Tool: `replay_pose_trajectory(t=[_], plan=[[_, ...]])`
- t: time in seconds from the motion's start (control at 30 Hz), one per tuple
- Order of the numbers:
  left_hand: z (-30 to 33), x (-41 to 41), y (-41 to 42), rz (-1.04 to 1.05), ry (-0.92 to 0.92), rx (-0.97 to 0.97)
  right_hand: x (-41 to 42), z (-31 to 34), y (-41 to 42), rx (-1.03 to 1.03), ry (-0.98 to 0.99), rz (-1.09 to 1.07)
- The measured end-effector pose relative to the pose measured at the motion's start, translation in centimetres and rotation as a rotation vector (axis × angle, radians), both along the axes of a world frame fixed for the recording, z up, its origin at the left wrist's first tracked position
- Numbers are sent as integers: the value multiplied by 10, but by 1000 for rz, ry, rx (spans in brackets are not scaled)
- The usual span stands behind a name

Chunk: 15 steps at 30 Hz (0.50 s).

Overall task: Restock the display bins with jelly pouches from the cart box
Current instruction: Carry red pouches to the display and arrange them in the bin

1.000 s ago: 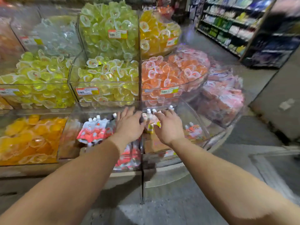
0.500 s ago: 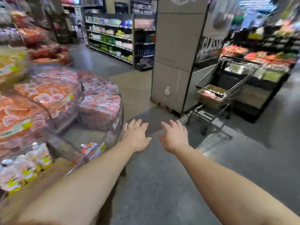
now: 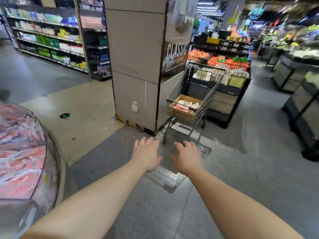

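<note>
Both arms stretched forward over the grey floor, palms down; left hand empty, fingers straight and loosely spread, released; right hand also empty, fingers relaxed and slightly bent, holding nothing. Hands near each other but apart, touching nothing. Shopping cart stands ahead of the hands, well apart from them, just beside the corner of a grey pillar that carries a dark poster reading CLASSIC. Open cardboard box sits in the cart basket, with jelly pouches inside, whitish with red print, too small to count. Display bin at left edge of view, rounded clear wall, filled with pink and red packs, blurred; it is to the left of the left forearm, not touched. Behind the cart a dark produce stand with orange and green goods. Far left, shelves of packaged products along an aisle. More dark stands on the right, blurred
</note>
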<state>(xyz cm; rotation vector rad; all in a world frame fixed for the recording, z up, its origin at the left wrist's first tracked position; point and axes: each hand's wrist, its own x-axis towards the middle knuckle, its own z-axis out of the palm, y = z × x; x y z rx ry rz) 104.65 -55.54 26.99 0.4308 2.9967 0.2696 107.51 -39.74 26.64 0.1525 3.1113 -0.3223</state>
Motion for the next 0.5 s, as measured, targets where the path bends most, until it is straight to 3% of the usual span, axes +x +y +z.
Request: replay_pose_trajectory(t=[0.3,0.5], plan=[[-8,-170,101,-191,30,-37,-151,-8,77,-42,-10,-152],[-30,-293,190,-197,43,-35,-272,-30,164,-55,-20,-168]])
